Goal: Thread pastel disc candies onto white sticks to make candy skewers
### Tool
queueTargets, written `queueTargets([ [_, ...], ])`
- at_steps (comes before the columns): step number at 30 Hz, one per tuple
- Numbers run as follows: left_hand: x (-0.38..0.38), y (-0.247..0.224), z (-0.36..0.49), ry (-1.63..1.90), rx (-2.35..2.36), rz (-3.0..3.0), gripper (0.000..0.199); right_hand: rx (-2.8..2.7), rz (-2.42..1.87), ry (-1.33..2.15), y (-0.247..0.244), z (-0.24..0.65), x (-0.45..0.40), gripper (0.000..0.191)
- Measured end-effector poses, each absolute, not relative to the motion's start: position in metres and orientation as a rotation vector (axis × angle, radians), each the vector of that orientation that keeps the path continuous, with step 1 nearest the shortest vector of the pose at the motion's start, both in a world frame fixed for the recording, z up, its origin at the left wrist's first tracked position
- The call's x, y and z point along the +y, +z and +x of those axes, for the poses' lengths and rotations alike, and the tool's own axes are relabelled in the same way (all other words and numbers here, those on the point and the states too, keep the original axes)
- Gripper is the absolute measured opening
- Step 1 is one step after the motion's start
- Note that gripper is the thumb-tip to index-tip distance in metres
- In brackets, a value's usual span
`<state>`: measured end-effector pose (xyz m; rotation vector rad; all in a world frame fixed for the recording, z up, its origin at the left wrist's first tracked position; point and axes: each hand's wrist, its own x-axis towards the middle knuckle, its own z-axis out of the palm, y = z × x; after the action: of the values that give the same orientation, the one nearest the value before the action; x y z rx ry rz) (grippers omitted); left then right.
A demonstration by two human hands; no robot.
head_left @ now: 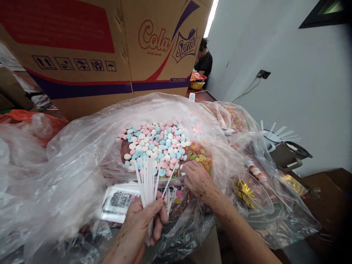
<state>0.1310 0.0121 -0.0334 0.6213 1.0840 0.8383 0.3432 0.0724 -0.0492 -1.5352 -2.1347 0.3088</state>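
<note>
A bundle of thin white sticks (149, 181) stands fanned out in my left hand (147, 216), whose fingers are wrapped round the lower ends. My right hand (199, 181) is at the right front edge of a pile of pink, white and pale blue candies (154, 143). Its fingers are bent together, with a white candy (182, 168) at the fingertips. Small ring-shaped candies (199, 154) in green, orange and yellow lie just behind that hand, partly under clear plastic. Beside the left hand are printed wrappers (119, 203), partly covered by the hand and sticks.
A large cardboard box (123, 84) rises behind the candies. Crumpled clear plastic sheeting (79, 154) surrounds the pile. To the right are a swirled candy stick (257, 171), gold twist ties (244, 192) and a container of white sticks (271, 139). Another person (205, 60) sits farther back.
</note>
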Motion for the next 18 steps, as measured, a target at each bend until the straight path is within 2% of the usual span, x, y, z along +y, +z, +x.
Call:
queueTargets([
  [10,0.011,-0.033,0.133,0.822,1.062,0.643,0.038,-1.788,-1.701,0.484,-0.049,0.368,0.102,0.023],
  [18,0.011,-0.036,0.130,0.793,1.048,0.659,0.038,-1.897,-1.768,0.516,-0.043,0.354,0.112,0.018],
])
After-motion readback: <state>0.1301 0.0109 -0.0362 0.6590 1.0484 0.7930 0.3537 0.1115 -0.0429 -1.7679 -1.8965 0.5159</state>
